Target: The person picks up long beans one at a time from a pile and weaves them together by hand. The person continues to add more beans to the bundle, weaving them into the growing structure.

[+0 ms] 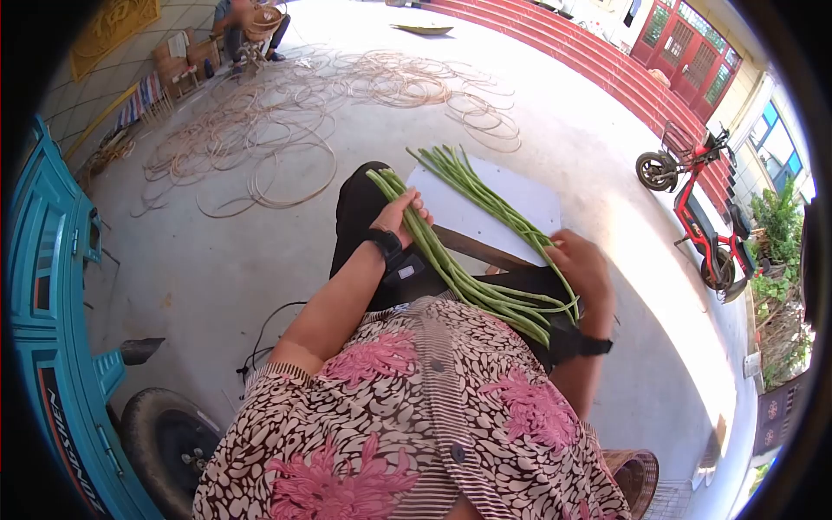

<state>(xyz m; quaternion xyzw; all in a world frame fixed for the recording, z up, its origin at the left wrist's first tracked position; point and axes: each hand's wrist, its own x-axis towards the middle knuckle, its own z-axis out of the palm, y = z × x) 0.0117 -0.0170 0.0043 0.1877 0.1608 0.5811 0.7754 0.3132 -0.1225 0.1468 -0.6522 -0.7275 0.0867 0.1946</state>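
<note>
A bundle of long green beans (451,270) lies slanted across my lap, its upper end gripped by my left hand (404,217). More long beans (485,195) are spread over a white board (529,195) in front of my knees. At the board's near right corner, my right hand (579,267) has its fingers curled around the lower part of these beans. The bean ends hang below that hand, toward my lap. Some of its fingertips are hidden from view.
Loose coils of cane (260,143) cover the ground ahead and left. A person (251,26) sits beyond them with a basket. A blue vehicle (65,338) stands at left, a red electric bike (698,204) at right. A woven basket (637,477) is behind my right side.
</note>
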